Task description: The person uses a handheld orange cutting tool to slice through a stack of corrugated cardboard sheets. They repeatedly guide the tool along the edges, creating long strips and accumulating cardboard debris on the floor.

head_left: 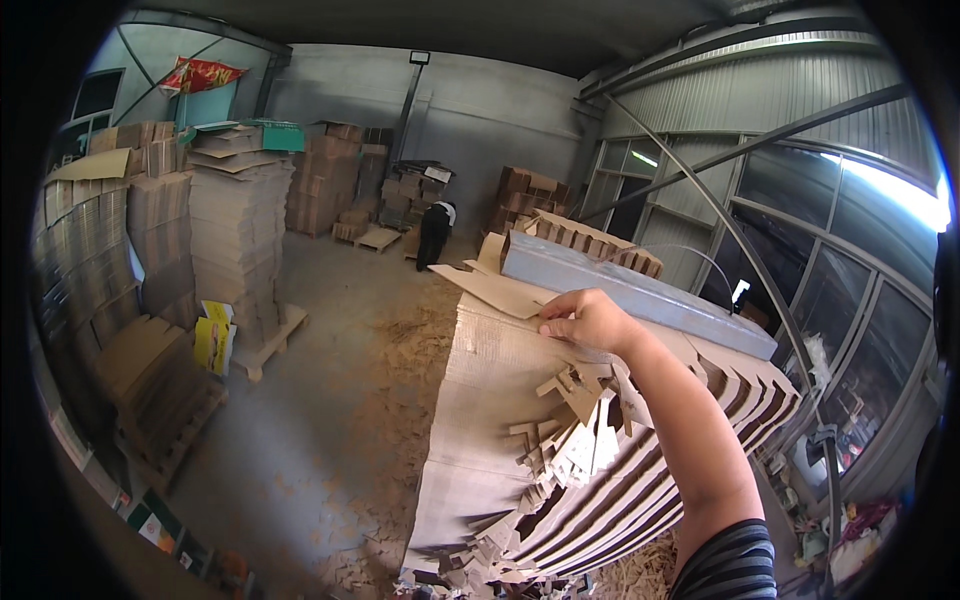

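My right hand [585,320] reaches in from the lower right, its thumb and fingers pinched at the edge of a cardboard sheet [495,292]. The sheet lies at the top near corner of a tall stack of die-cut cardboard [475,400], with one end jutting out to the left. Behind the hand, a long grey metal beam [630,295] rests across the stack. Below the wrist, torn cardboard scraps [585,440] cling to the stack's side, next to its curved, layered edges. My left hand is out of view.
Cardboard scraps [400,370] litter the floor left of the stack. Farther left, tall cardboard stacks [235,230] stand on wooden pallets [270,345]. A person in dark clothing [433,235] bends over near the back wall. Diagonal metal braces [700,190] cross the windows on the right.
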{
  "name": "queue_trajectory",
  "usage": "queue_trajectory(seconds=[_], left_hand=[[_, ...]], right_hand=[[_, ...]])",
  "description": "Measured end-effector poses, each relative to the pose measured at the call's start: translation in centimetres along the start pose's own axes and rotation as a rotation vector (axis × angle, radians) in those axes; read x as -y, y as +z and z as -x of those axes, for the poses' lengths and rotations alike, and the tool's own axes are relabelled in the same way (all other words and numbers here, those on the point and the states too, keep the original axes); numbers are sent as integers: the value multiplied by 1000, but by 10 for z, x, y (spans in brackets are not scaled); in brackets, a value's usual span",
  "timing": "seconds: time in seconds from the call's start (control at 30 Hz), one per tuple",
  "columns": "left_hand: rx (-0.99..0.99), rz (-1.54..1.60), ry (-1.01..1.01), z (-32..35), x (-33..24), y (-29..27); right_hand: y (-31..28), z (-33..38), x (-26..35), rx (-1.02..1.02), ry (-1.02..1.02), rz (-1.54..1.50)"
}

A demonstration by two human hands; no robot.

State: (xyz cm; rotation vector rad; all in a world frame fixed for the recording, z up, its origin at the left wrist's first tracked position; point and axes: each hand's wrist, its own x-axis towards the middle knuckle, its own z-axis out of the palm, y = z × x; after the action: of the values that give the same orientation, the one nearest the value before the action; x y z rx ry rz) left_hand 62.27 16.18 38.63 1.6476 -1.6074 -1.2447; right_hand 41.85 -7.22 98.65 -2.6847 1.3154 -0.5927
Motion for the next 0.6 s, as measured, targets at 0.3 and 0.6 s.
queue_trajectory(seconds=[0.3, 0.6], left_hand=[[-13, -7, 4, 0, 3, 3], [-28, -46, 8, 2, 11, 16]], right_hand=[[23, 6, -4, -191, -485, 874], [11, 7, 4, -192, -459, 520]])
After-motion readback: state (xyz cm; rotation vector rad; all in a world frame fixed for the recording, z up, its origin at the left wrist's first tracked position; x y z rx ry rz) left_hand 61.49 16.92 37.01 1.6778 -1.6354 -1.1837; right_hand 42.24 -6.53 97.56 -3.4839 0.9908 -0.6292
